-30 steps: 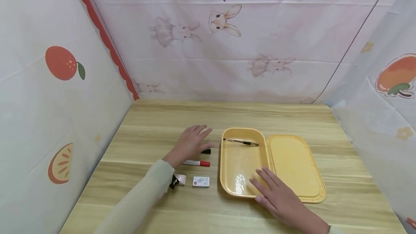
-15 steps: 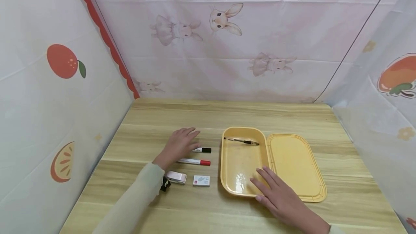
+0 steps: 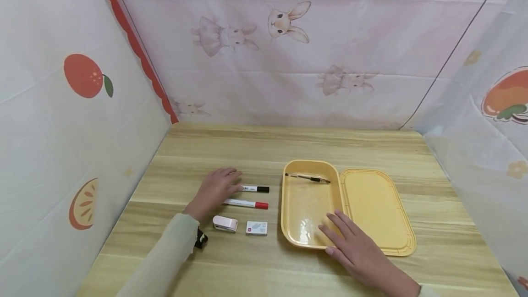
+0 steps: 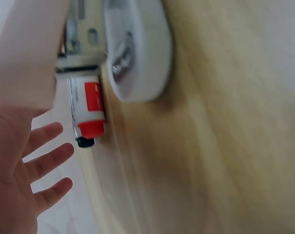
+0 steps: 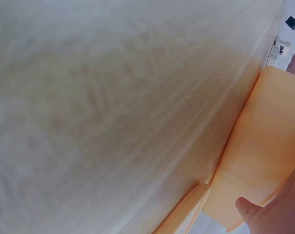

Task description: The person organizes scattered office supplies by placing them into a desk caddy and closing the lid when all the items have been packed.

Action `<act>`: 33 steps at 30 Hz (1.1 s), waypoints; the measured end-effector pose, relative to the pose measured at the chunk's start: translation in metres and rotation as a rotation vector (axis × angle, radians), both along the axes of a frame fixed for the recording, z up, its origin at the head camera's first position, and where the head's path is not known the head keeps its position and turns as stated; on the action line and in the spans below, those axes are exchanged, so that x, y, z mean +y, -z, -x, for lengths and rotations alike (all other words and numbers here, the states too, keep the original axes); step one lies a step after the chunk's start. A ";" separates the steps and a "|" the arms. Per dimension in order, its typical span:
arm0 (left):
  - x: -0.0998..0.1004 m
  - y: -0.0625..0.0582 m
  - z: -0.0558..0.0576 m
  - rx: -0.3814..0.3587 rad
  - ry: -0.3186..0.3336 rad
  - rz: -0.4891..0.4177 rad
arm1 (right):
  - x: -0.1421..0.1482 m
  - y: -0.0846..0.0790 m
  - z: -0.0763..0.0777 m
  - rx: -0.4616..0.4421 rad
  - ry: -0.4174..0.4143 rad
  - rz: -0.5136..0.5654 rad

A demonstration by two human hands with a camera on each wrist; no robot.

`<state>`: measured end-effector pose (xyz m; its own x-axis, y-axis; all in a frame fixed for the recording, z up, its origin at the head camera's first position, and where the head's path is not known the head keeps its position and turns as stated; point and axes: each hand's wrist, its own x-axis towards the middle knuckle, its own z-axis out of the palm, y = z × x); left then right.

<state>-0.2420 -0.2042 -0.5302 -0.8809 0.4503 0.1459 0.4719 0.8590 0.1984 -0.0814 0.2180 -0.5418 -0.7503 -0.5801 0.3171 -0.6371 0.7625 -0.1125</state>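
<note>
My left hand (image 3: 212, 191) is over the left ends of a black-capped marker (image 3: 255, 189) and a red-capped marker (image 3: 246, 203), hiding part of them. In the left wrist view its fingers (image 4: 49, 163) are spread and hold nothing. A pale pink stapler (image 3: 225, 223) lies below the markers, near my left wrist, beside a small white printed box (image 3: 256, 228). My right hand (image 3: 359, 255), fingers extended, is at the front right corner of a yellow plastic box (image 3: 284, 210); contact with the rim is unclear. A black-and-clear pen (image 3: 308, 178) lies inside that box.
The yellow lid (image 3: 377, 210) lies flat against the box's right side. Everything stands on a wood-grain table (image 3: 222, 143). Printed fabric (image 3: 247, 81) hangs behind it and on both sides. A black strap piece (image 3: 200, 239) shows at my left wrist.
My left hand has drawn back leftward and toward me from above the markers, uncovering more of both markers and the stapler. My right hand stays at the box corner.
</note>
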 end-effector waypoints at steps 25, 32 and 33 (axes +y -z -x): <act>-0.030 0.012 -0.003 -0.036 -0.049 -0.001 | -0.001 0.000 -0.001 -0.007 0.002 0.022; -0.030 0.014 -0.001 -0.035 -0.040 -0.014 | -0.001 0.001 0.000 -0.021 0.014 0.018; -0.030 0.015 -0.001 -0.032 -0.038 -0.012 | -0.001 0.001 0.000 -0.022 0.015 0.017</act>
